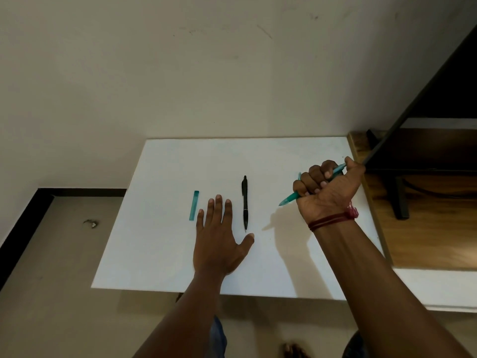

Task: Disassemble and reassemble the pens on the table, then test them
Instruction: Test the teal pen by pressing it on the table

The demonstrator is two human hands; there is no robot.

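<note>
The teal pen (289, 199) appears to be the one in hand, uncapped: what looks like its teal cap (194, 205) lies on the white surface (160, 254), well apart from it, just left of the left grip (218, 239). The black pen (245, 202) lies whole between the two hands, untouched, tip toward the person. The next move probably calls for a second hand on the teal barrel to twist or pull it apart, or a shift from fist to writing hold if a test stroke is meant. The right grip (326, 187) is clamped around the teal pen in a fist, raised above the surface, tip slanting down and left, wrist bent with a red thread (333, 219) around it. The left grip lies flat, fingers straight and apart, holding nothing.
</note>
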